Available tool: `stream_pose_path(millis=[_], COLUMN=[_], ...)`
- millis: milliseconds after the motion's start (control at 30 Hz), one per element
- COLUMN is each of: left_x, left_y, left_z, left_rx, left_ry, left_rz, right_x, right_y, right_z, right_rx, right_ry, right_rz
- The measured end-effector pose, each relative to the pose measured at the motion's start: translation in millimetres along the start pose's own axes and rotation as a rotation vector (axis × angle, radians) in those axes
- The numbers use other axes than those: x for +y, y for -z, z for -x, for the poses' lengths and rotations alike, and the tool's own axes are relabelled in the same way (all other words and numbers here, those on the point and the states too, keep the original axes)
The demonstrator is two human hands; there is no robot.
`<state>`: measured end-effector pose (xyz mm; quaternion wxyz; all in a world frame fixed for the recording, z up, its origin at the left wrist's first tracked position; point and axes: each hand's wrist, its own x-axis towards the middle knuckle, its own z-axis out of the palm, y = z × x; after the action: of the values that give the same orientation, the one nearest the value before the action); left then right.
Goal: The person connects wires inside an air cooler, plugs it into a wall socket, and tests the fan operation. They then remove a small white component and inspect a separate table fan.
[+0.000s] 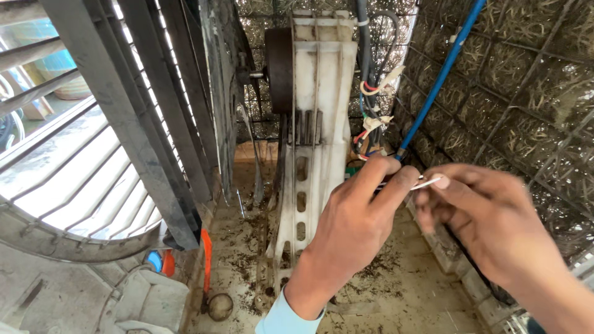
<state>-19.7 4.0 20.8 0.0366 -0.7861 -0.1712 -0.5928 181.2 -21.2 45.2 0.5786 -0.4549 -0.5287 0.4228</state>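
Observation:
I look down into an open air cooler cabinet. My left hand [356, 226] and my right hand [479, 213] meet at centre right, fingertips pinched on a thin white wire [427, 183] stretched between them. Just above the hands hangs a bundle of coloured wires [371, 127] beside a blue tube [442, 77] that runs up to the top right. A white plastic motor bracket [318, 111] stands upright to the left of my hands, with a dark round motor [279, 69] mounted on it.
Straw cooling pads behind wire mesh [526, 93] line the right and back walls. The fan blade and louvred grille [93, 179] fill the left. Dirt and debris cover the tank floor [383, 291]. An orange piece [206, 250] and a small round float [219, 306] lie at lower left.

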Motion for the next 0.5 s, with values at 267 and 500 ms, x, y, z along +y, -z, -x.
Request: stream_pose_path(millis=[267, 500], left_x=[2.9, 1.4], left_y=[1.7, 1.2], left_z=[-2.3, -1.4], left_rx=[-0.020, -0.002], left_ry=[0.089, 0.180], left_rz=[0.132, 0.263], right_x=[-3.7, 18.4], right_y=[-6.1, -1.3], right_z=[9.5, -8.0], right_rx=[0.172, 0.121], right_ry=[1.069, 1.081], right_rz=[1.026, 0.818])
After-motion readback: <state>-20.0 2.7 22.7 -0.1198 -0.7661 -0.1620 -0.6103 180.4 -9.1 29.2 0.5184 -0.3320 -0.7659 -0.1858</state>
